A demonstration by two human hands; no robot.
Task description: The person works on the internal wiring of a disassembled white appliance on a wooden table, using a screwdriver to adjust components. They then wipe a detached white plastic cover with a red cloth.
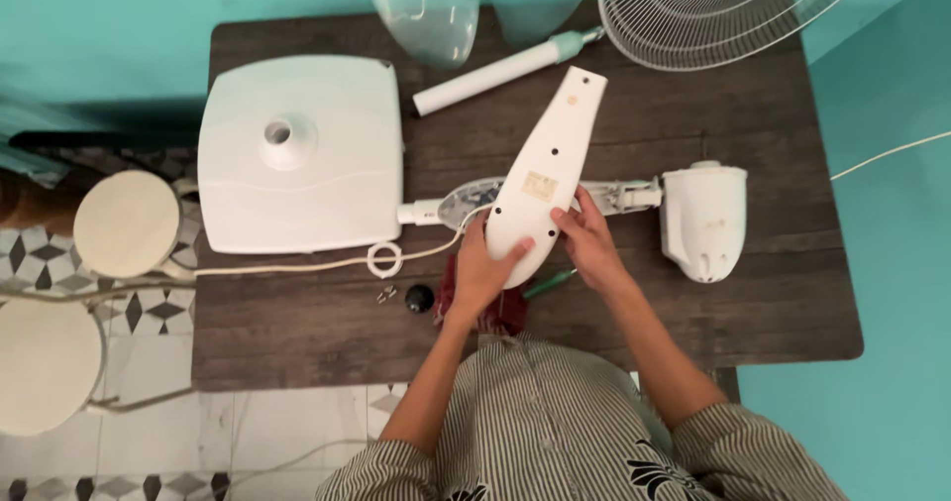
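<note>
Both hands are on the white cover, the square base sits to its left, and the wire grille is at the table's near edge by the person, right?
Not quite. The head view shows both hands on the white cover and the square base to its left, but the wire grille lies at the table's far edge, by the wall.

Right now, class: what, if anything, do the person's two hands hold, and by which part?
Both hands, left hand and right hand, hold the white plastic cover by its wide rounded near end, one hand on each side.
</note>
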